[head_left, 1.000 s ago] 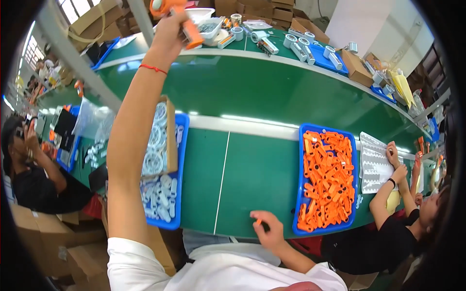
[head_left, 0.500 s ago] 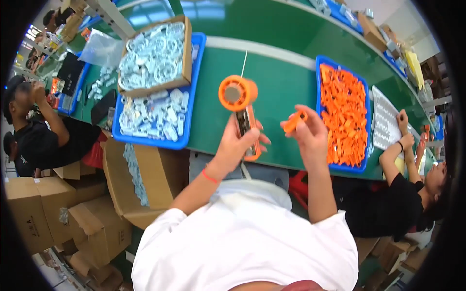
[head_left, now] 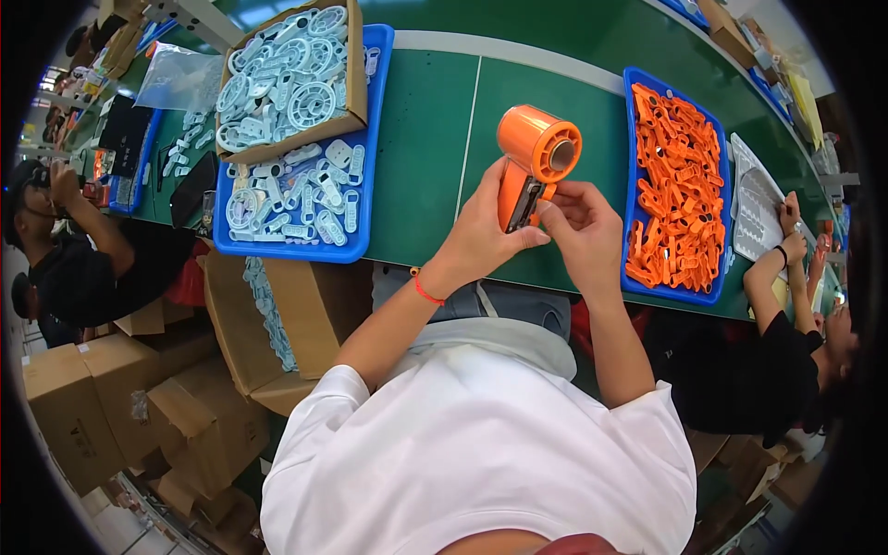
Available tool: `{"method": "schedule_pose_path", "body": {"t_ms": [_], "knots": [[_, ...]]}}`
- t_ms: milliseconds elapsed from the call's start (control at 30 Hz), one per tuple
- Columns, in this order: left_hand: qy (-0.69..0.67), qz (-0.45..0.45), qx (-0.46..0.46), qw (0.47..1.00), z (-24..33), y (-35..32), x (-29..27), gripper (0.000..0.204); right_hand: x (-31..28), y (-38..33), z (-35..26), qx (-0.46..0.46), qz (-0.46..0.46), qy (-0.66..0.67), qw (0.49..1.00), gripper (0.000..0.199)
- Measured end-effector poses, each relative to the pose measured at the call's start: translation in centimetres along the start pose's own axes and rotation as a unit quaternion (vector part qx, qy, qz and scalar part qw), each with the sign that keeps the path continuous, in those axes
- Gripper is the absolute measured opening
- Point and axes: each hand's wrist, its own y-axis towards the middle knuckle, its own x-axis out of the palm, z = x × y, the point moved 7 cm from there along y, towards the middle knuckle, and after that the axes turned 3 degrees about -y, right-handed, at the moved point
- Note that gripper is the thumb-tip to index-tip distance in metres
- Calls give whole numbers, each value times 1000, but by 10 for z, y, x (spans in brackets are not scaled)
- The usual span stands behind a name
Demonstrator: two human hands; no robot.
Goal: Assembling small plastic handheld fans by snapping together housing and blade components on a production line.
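An orange plastic device (head_left: 535, 155) with a round barrel on top and a handle below is held upright over the green table (head_left: 421, 148). My left hand (head_left: 490, 227) wraps around its handle. My right hand (head_left: 578, 227) presses a small orange piece against the handle's side with its fingertips. A red band circles my left wrist.
A blue tray (head_left: 692, 185) of orange parts lies to the right. At the left, a blue tray (head_left: 296, 199) carries pale plastic parts and a cardboard box (head_left: 287, 79) of white rings. Co-workers sit at both sides. Cardboard boxes (head_left: 139, 407) stand below the table.
My left hand brought the orange device down from the far side of the table to in front of me. My right hand picked up a small orange piece and now holds it against the handle.
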Motion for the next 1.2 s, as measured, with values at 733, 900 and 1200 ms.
{"method": "schedule_pose_path", "body": {"t_ms": [733,900,1200], "knots": [[141,40,71,987,-5,-2,1,83,-2,7,7,57,-13,-4,998,19],[126,47,32,990,-4,-3,0,81,-2,8,7,45,-8,-17,999,18],[134,68,68,986,1,-1,-4,66,0,12,13,64,-22,-34,997,26]]}}
